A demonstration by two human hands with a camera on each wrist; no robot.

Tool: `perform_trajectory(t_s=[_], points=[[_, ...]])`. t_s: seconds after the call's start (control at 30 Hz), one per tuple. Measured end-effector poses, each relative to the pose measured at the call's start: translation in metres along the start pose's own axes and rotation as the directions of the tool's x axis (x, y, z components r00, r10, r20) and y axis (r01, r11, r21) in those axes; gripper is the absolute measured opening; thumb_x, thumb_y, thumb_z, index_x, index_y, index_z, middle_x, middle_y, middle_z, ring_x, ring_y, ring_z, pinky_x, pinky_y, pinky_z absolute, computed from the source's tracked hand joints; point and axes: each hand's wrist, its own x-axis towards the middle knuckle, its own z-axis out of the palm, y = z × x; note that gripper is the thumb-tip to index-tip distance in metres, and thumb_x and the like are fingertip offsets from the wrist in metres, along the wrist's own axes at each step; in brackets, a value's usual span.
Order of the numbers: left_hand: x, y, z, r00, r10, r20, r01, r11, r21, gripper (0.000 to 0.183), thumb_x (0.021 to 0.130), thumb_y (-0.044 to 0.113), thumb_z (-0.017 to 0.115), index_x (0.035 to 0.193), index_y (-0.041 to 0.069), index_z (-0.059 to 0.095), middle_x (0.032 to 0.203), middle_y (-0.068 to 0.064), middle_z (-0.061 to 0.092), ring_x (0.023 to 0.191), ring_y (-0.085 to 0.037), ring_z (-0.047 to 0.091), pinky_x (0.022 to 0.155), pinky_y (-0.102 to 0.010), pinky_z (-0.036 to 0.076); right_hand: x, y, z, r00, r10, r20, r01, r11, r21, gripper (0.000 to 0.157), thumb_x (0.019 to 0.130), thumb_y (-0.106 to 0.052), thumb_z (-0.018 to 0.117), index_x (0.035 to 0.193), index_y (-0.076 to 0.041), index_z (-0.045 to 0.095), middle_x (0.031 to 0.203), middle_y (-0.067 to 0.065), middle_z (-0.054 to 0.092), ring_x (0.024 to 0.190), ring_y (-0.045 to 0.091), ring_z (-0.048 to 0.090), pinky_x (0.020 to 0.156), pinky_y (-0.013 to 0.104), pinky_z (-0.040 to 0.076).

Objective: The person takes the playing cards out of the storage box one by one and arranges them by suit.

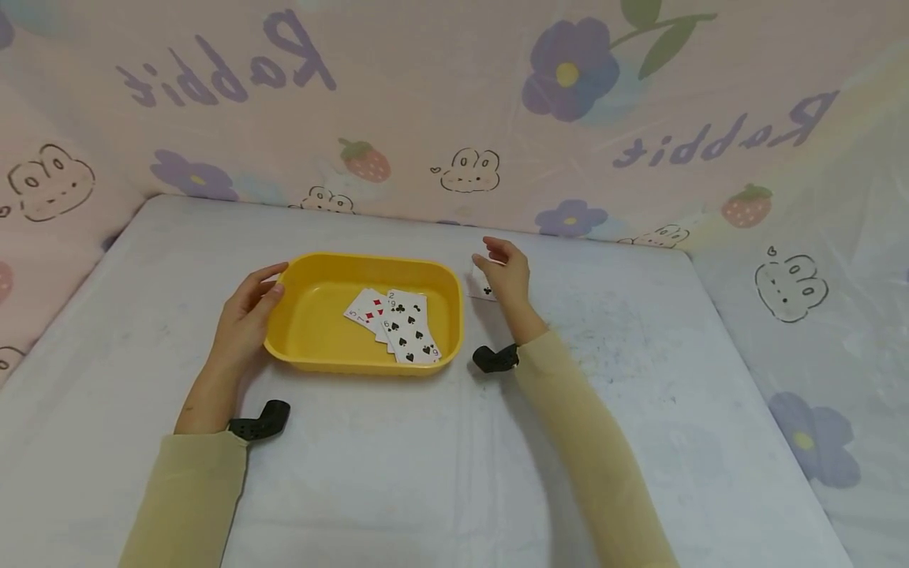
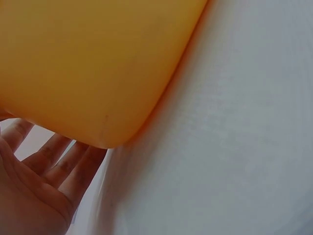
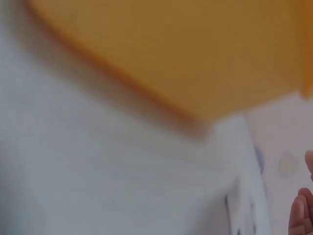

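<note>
A yellow plastic tray [image 1: 312, 312] sits on the table with several playing cards [image 1: 408, 331] lying face up in its right half, black spades on top and red diamonds beside them. My left hand [image 1: 245, 315] holds the tray's left end, its thumb at the rim; in the left wrist view the fingers [image 2: 58, 159] run behind the tray wall, hiding their tips. Beyond the tray's right side is another playing card [image 1: 484, 285] with black clubs, partly covered by my right hand [image 1: 507, 276]. In the right wrist view, a gap separates thumb and fingers [image 3: 298, 215], apart from the blurred card.
A white-covered table [image 1: 398, 465] spreads around the tray. Behind it hangs a pink cloth [image 1: 426, 95] printed with rabbits, flowers and strawberries. A black wrist device [image 1: 263, 420] is on the left wrist, and another black device [image 1: 495, 359] is on the right.
</note>
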Motion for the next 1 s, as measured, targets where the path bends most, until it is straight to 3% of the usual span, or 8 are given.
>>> perform_trajectory(t_s=[0.37, 0.53, 0.87, 1.0], points=[[-0.001, 0.0, 0.002, 1.0, 0.002, -0.008, -0.002, 1.0, 0.007, 0.045, 0.103, 0.038, 0.037, 0.146, 0.027, 0.039, 0.143, -0.017, 0.043, 0.123, -0.031, 0.045, 0.103, -0.038, 0.045, -0.027, -0.038, 0.022, 0.999, -0.007, 0.036, 0.0, 0.984, 0.176, 0.035, 0.086, -0.007, 0.069, 0.12, -0.003, 0.064, 0.122, 0.013, 0.062, 0.108, 0.022, 0.057, 0.096, 0.029, 0.049], [0.0, -0.001, 0.001, 1.0, -0.004, -0.006, 0.004, 1.0, 0.001, 0.045, 0.103, 0.039, 0.037, 0.146, 0.028, 0.039, 0.143, -0.017, 0.044, 0.123, -0.031, 0.045, 0.101, -0.035, 0.046, -0.041, -0.051, 0.031, 0.996, -0.033, 0.084, 0.015, 0.977, 0.212, 0.032, 0.087, -0.005, 0.067, 0.118, -0.002, 0.065, 0.118, 0.014, 0.064, 0.102, 0.021, 0.059, 0.094, 0.028, 0.05], [-0.001, 0.001, 0.001, 1.0, 0.001, -0.015, -0.001, 1.0, 0.0, 0.045, 0.103, 0.039, 0.037, 0.146, 0.026, 0.04, 0.143, -0.015, 0.044, 0.124, -0.03, 0.044, 0.103, -0.037, 0.045, -0.059, -0.061, 0.049, 0.98, -0.043, 0.196, 0.011, 0.987, 0.162, 0.027, 0.088, -0.008, 0.067, 0.114, -0.004, 0.067, 0.115, 0.011, 0.066, 0.099, 0.02, 0.061, 0.091, 0.026, 0.051], [-0.001, 0.002, 0.0, 1.0, 0.003, -0.012, -0.003, 1.0, -0.003, 0.045, 0.102, 0.039, 0.038, 0.145, 0.026, 0.041, 0.141, -0.015, 0.046, 0.122, -0.029, 0.045, 0.1, -0.028, 0.045, -0.062, -0.059, 0.056, 0.971, -0.021, 0.236, -0.008, 0.992, 0.123, 0.027, 0.089, -0.009, 0.067, 0.115, -0.003, 0.067, 0.116, 0.012, 0.066, 0.101, 0.022, 0.062, 0.092, 0.026, 0.051]])
